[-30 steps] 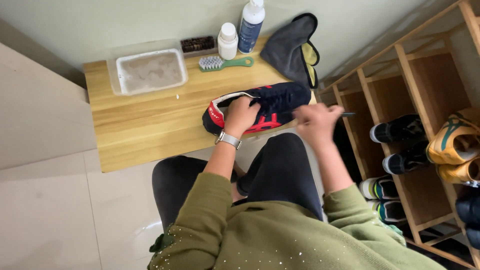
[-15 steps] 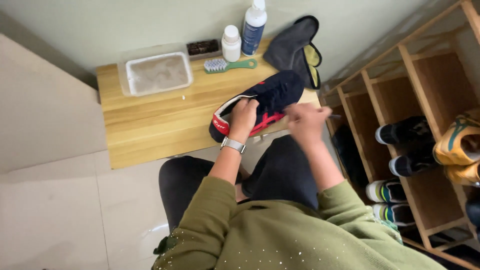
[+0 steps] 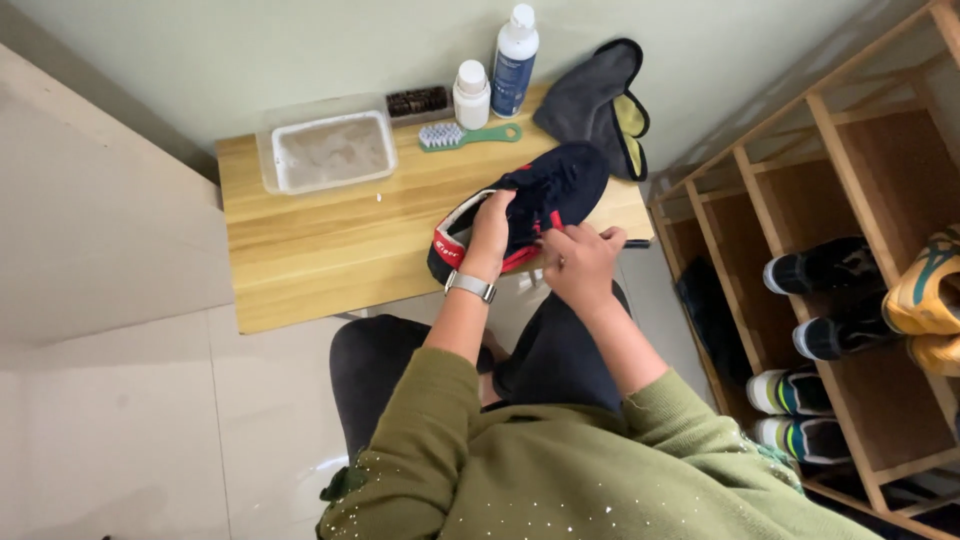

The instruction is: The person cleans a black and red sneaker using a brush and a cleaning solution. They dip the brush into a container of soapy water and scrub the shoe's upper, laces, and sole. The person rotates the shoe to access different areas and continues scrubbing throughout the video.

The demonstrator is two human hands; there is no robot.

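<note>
A navy sneaker point(image 3: 560, 185) with red trim and a white sole lies on its side at the front right of a low wooden table point(image 3: 320, 250). My left hand point(image 3: 490, 228), with a watch on the wrist, grips the sneaker around its opening near the heel. My right hand point(image 3: 580, 262) is at the sneaker's near side by the laces, fingers curled; a thin dark object point(image 3: 637, 243) pokes out beside it. Whether the right hand grips it I cannot tell.
On the table's back edge stand a clear tub of murky water point(image 3: 328, 150), a dark brush point(image 3: 417, 101), a green-handled brush point(image 3: 470, 135), two bottles point(image 3: 514, 60), and a grey-yellow cloth point(image 3: 600, 100). A wooden shoe rack point(image 3: 850, 200) with several shoes is at the right.
The view has shifted slightly. My right hand has moved in from the sneaker's right side toward the laces, and the sneaker has turned a little under my left hand.
</note>
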